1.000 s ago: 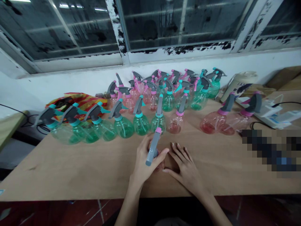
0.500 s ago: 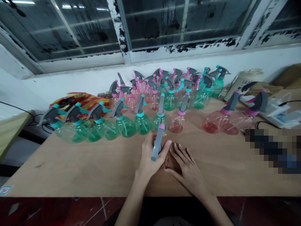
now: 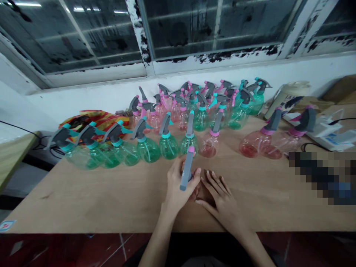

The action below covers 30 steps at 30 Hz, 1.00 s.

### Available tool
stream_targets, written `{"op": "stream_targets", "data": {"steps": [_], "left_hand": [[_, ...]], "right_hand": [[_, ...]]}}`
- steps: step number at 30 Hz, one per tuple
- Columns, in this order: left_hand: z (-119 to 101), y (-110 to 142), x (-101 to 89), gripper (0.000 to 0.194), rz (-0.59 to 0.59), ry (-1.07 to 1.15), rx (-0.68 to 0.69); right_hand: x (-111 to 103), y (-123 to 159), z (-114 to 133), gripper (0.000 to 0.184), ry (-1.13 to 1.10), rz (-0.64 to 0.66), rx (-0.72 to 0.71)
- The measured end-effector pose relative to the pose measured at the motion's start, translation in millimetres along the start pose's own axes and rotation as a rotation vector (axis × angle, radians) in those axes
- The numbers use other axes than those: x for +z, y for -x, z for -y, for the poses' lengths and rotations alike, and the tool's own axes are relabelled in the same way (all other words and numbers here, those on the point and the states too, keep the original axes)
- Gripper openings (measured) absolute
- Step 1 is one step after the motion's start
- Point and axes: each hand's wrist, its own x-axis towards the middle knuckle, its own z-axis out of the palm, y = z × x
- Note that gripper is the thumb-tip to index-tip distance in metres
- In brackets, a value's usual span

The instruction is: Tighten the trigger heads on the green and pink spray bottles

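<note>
My left hand (image 3: 177,187) is wrapped around the neck of a spray bottle (image 3: 187,168) with a grey trigger head and a pink nozzle tip. The bottle stands at the near middle of the table, its pinkish clear body mostly hidden behind my fingers. Just right of it, my right hand (image 3: 224,198) lies with fingers stretched and spread, its thumb close to the bottle's base; I cannot tell whether they touch. Directly beyond my left hand stand a green spray bottle (image 3: 184,144) and a pink spray bottle (image 3: 208,146), both holding some liquid.
Green spray bottles (image 3: 148,150) form a row to the left. Two pink spray bottles (image 3: 255,144) stand at the right, and a mixed cluster backs onto the wall (image 3: 105,92). A red-yellow bag (image 3: 105,120) lies back left. A white device (image 3: 333,137) and cables sit at the right.
Almost nothing differs. The left hand and the trigger head it holds have shifted very slightly; the right hand stays spread beside the bottle.
</note>
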Motion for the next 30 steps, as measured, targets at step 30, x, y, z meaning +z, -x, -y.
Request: {"op": "stream_targets", "data": {"steps": [30], "left_hand": [[-6,-4,-1.3,0.015,0.023,0.022,0.02]], "right_hand": [[-43,1,12,0.065,-0.192,0.285,0.103]]}}
